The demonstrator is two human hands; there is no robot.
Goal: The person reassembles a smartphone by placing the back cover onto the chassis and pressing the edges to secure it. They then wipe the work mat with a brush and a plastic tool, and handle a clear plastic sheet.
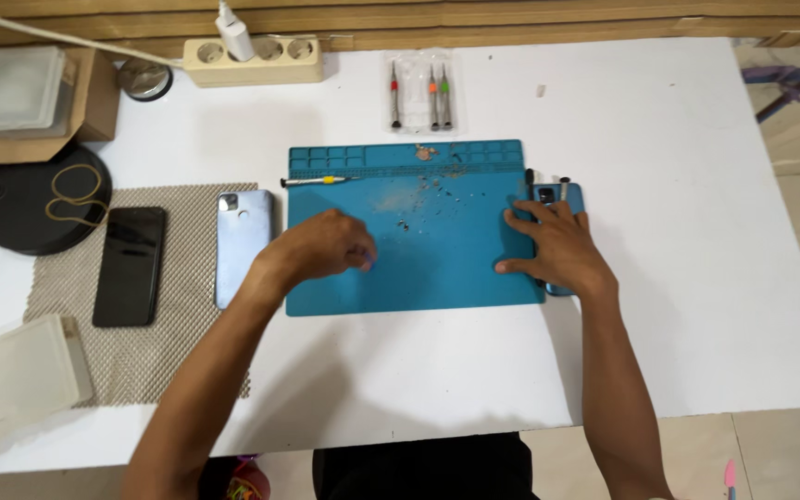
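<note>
My right hand (553, 245) lies flat on a blue phone (568, 196) at the right edge of the teal work mat (437, 278), fingers spread over it. My left hand (321, 245) hovers low over the mat's left half with fingers curled; whether they pinch something small I cannot tell. A screwdriver with a yellow band (315, 181) rests at the mat's upper left. Tiny screws and debris (423, 190) are scattered on the mat's upper middle.
A light blue phone (243, 245) and a black phone (130, 265) lie on a mesh pad (178, 352). A screwdriver set (421, 93), a power strip (252, 61), a black lamp base (41, 199) and plastic boxes (11, 375) stand around.
</note>
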